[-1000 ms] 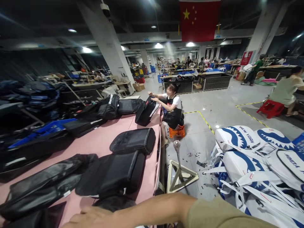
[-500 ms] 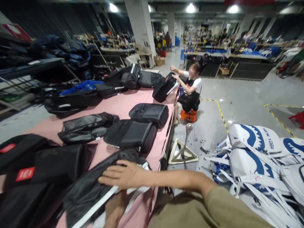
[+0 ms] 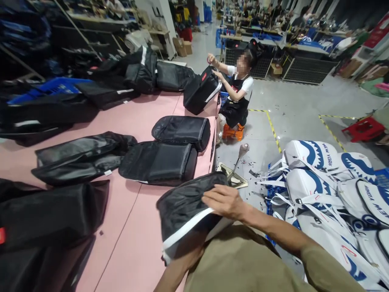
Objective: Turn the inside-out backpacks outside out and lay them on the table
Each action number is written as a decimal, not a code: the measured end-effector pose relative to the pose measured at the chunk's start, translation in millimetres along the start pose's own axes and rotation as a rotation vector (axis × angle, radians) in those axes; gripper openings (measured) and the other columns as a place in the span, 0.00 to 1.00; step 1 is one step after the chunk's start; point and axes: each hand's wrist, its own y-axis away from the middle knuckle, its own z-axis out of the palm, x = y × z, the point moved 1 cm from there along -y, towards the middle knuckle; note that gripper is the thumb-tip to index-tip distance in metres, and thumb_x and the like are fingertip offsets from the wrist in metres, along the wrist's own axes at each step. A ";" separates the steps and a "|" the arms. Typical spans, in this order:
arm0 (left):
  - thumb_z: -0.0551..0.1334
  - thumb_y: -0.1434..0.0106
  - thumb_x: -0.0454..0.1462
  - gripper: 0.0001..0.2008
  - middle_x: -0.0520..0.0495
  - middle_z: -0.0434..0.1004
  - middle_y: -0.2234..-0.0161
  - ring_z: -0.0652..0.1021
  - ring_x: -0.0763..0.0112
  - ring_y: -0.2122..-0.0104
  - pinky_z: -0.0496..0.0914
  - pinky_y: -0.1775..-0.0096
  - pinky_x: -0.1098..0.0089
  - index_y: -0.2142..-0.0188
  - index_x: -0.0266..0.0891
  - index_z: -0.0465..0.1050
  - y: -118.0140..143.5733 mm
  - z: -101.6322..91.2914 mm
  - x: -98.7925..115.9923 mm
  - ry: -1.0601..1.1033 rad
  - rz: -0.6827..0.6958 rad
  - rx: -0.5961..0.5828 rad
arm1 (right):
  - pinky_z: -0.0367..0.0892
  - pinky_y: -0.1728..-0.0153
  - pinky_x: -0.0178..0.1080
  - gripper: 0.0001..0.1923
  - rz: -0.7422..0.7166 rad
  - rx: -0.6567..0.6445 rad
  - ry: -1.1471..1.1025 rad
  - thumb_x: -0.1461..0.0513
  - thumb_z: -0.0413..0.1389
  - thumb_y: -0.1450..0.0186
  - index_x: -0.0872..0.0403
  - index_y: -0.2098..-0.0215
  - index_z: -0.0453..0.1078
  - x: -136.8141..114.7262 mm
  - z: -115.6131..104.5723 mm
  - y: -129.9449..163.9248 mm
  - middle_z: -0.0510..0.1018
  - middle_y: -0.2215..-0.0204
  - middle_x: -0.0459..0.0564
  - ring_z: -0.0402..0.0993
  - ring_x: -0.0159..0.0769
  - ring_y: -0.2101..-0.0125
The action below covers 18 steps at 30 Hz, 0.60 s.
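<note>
My right hand [image 3: 224, 200] lies on top of a black bag with white trim [image 3: 184, 211] and curls over its upper edge. The bag hangs off the near right corner of the pink table [image 3: 142, 121], in front of my chest. My left forearm [image 3: 174, 269] reaches up under the bag from below, and the bag hides the left hand itself.
Several more black bags [image 3: 159, 162] lie across the table. At its far end a seated person [image 3: 237, 101] handles another black bag [image 3: 200, 89]. A metal stand [image 3: 235, 174] sits on the floor on the right, with a pile of white-and-blue bags [image 3: 328, 178] beyond it.
The view has tipped down and to the right. The black bag has come from the table's middle toward its right corner and my body, with my right hand still on it.
</note>
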 end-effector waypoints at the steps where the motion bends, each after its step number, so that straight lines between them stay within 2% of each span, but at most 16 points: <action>1: 0.55 0.36 0.24 0.27 0.32 0.89 0.48 0.86 0.44 0.50 0.72 0.49 0.55 0.44 0.38 0.84 -8.9 -6.9 3.0 -0.043 0.044 -0.005 | 0.76 0.41 0.42 0.21 0.085 -0.015 0.009 0.52 0.49 0.15 0.54 0.44 0.80 5.6 -11.8 9.8 0.89 0.50 0.52 0.83 0.37 0.52; 3: 0.55 0.39 0.22 0.33 0.30 0.88 0.46 0.86 0.43 0.49 0.73 0.47 0.54 0.39 0.38 0.82 -28.9 -21.0 13.3 -0.084 0.156 0.021 | 0.78 0.47 0.40 0.21 0.258 -0.028 0.053 0.52 0.49 0.15 0.54 0.43 0.80 15.3 -35.2 29.7 0.90 0.52 0.52 0.84 0.37 0.54; 5: 0.58 0.40 0.22 0.35 0.30 0.85 0.41 0.84 0.43 0.44 0.74 0.44 0.54 0.35 0.39 0.80 -47.7 -34.2 27.7 -0.079 0.303 0.094 | 0.77 0.51 0.38 0.17 0.407 -0.028 0.130 0.56 0.51 0.16 0.53 0.43 0.80 22.5 -56.9 48.3 0.90 0.53 0.51 0.84 0.36 0.55; 7: 0.63 0.36 0.26 0.30 0.33 0.86 0.41 0.84 0.45 0.44 0.76 0.45 0.56 0.36 0.41 0.80 -62.1 -46.9 43.2 -0.077 0.471 0.195 | 0.77 0.52 0.38 0.15 0.510 -0.007 0.218 0.60 0.52 0.17 0.53 0.43 0.80 28.3 -75.9 64.1 0.90 0.54 0.51 0.85 0.37 0.55; 8: 0.64 0.33 0.29 0.25 0.35 0.87 0.44 0.85 0.49 0.48 0.77 0.47 0.58 0.38 0.42 0.80 -67.5 -53.9 50.6 -0.080 0.564 0.271 | 0.77 0.52 0.38 0.14 0.549 0.005 0.258 0.62 0.52 0.18 0.53 0.43 0.80 31.4 -83.9 70.8 0.90 0.54 0.51 0.85 0.38 0.55; 10: 0.63 0.26 0.32 0.18 0.40 0.89 0.51 0.87 0.57 0.56 0.78 0.54 0.63 0.39 0.42 0.80 -76.2 -70.9 63.2 -0.074 0.783 0.494 | 0.78 0.52 0.39 0.13 0.607 0.034 0.321 0.64 0.53 0.19 0.53 0.44 0.80 39.4 -96.5 82.0 0.90 0.54 0.50 0.85 0.38 0.56; 11: 0.62 0.25 0.31 0.18 0.41 0.90 0.52 0.87 0.60 0.57 0.77 0.55 0.64 0.38 0.41 0.78 -81.1 -81.0 68.2 -0.057 0.895 0.634 | 0.78 0.53 0.39 0.13 0.632 0.049 0.346 0.64 0.54 0.19 0.53 0.44 0.80 44.9 -100.7 86.7 0.90 0.55 0.50 0.85 0.38 0.57; 13: 0.62 0.25 0.28 0.23 0.41 0.89 0.50 0.86 0.63 0.51 0.77 0.49 0.65 0.34 0.40 0.74 -96.8 -103.0 75.2 0.003 1.040 0.924 | 0.78 0.56 0.38 0.11 0.669 0.079 0.390 0.63 0.54 0.19 0.53 0.46 0.80 59.0 -104.9 94.4 0.89 0.57 0.49 0.86 0.37 0.59; 14: 0.64 0.26 0.27 0.27 0.40 0.88 0.47 0.85 0.62 0.47 0.77 0.45 0.64 0.30 0.40 0.72 -109.4 -114.0 77.7 0.032 1.047 1.036 | 0.78 0.57 0.38 0.11 0.684 0.093 0.410 0.63 0.55 0.19 0.52 0.46 0.80 67.7 -105.0 97.4 0.89 0.58 0.49 0.86 0.37 0.60; 16: 0.69 0.28 0.30 0.37 0.36 0.85 0.40 0.82 0.56 0.39 0.75 0.37 0.57 0.24 0.42 0.63 -145.1 -133.9 81.7 0.076 0.921 1.177 | 0.78 0.60 0.38 0.11 0.710 0.121 0.441 0.62 0.54 0.18 0.52 0.47 0.80 88.0 -102.2 101.3 0.89 0.60 0.49 0.86 0.37 0.62; 18: 0.70 0.30 0.33 0.45 0.30 0.76 0.31 0.76 0.46 0.31 0.73 0.33 0.47 0.19 0.42 0.54 -191.0 -148.5 84.4 0.094 0.756 1.187 | 0.78 0.61 0.38 0.12 0.729 0.143 0.435 0.61 0.53 0.18 0.52 0.48 0.80 110.5 -96.9 102.6 0.89 0.61 0.49 0.85 0.38 0.63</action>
